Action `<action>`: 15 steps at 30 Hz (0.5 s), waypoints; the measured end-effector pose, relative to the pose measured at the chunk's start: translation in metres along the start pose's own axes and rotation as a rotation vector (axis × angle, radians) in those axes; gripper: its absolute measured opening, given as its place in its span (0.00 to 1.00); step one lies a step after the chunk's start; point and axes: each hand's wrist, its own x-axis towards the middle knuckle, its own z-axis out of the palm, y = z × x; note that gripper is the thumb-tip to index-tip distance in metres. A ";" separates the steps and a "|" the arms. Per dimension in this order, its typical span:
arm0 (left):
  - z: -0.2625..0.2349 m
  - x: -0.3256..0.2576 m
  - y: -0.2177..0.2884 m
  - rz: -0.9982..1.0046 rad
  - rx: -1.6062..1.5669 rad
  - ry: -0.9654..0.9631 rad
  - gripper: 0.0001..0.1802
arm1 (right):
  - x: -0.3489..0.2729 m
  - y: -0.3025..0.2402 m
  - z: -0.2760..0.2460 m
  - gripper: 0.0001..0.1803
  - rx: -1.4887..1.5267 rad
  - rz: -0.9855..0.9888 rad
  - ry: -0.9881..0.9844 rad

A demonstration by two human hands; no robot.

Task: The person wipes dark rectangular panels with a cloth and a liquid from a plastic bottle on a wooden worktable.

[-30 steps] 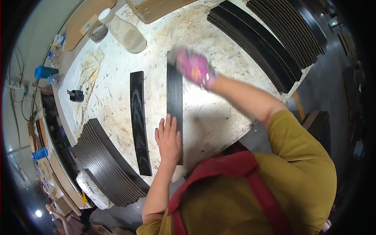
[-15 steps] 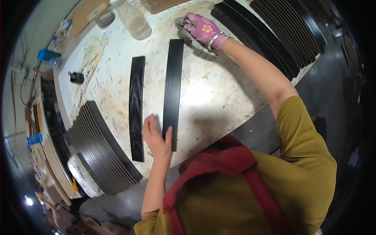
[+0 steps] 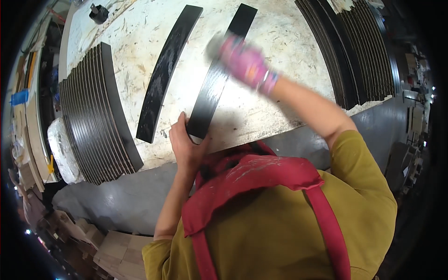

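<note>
A slightly curved black slat [image 3: 210, 98] lies flat on the worn white tabletop [image 3: 275, 28]. My bare left hand [image 3: 186, 147] grips its near end, fingers along the left edge and thumb on the right. Across the slat's upper part is my right hand [image 3: 245, 63], in a pink patterned glove and smeared by motion. It holds a grey cloth [image 3: 215, 46] against the slat, mostly under the fingers. A second black slat [image 3: 168, 74], with whitish streaks on its face, rests to the left, apart from both hands.
At the left stands a row of black slats [image 3: 95, 116] on edge, beside a plastic-wrapped white bundle [image 3: 64, 149]. More stacked slats [image 3: 345, 51] line the table's right end. A small black object [image 3: 98, 14] sits far left. Cardboard boxes [image 3: 121, 252] are on the floor.
My right hand has come from beyond the slat's far end onto its upper part with the cloth. My left hand now grips the slat's near end. The view has shifted nearer.
</note>
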 end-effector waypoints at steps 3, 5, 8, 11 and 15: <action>0.003 0.002 0.002 0.038 0.017 0.039 0.48 | 0.004 0.046 -0.010 0.06 0.267 0.182 0.200; 0.008 0.001 -0.003 0.052 0.009 0.068 0.47 | -0.014 -0.002 0.009 0.10 0.190 0.184 -0.203; 0.007 -0.005 -0.003 0.032 0.019 0.069 0.47 | -0.062 -0.082 -0.014 0.11 0.057 -0.232 -0.244; 0.005 -0.002 -0.001 0.024 0.039 0.038 0.48 | -0.035 -0.021 -0.003 0.20 0.032 0.041 -0.106; 0.000 -0.005 0.000 0.059 0.102 0.067 0.50 | 0.000 0.026 -0.045 0.17 0.101 0.313 -0.052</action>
